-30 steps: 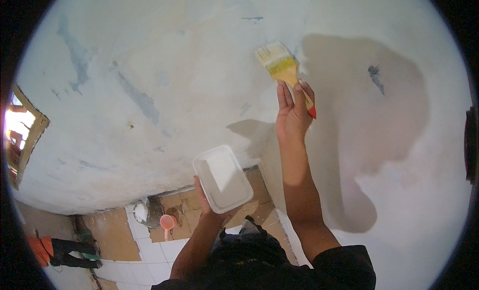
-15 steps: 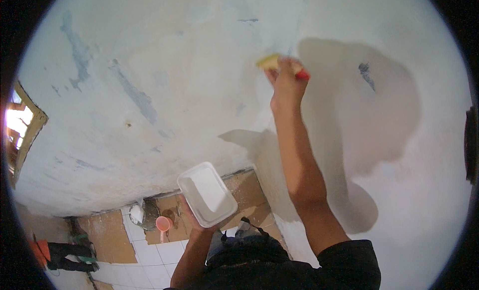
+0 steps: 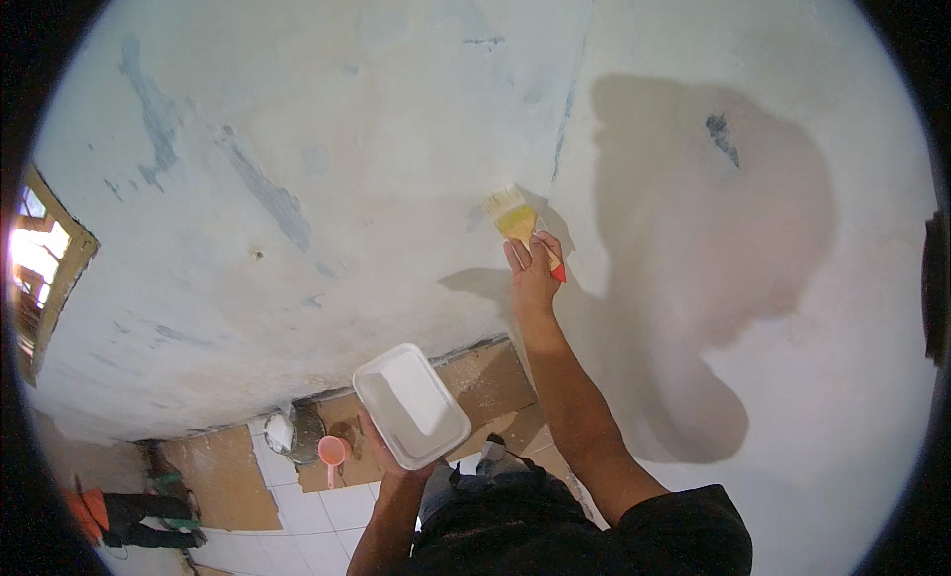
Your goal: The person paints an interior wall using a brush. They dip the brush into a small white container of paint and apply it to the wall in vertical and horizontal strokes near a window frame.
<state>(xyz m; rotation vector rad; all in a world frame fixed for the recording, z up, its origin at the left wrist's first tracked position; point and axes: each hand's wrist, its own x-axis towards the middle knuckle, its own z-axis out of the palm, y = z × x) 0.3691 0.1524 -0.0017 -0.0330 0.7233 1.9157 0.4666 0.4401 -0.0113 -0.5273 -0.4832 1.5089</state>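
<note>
Gripped the paintbrush with closed right fingers near the wall; supported the white tray with left fingers, too hidden to tell how far open.

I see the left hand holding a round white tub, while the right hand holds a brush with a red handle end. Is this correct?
Not quite: the head view shows the white tub in the left hand is rectangular, not round. The right hand does hold the red-ended brush.
</note>
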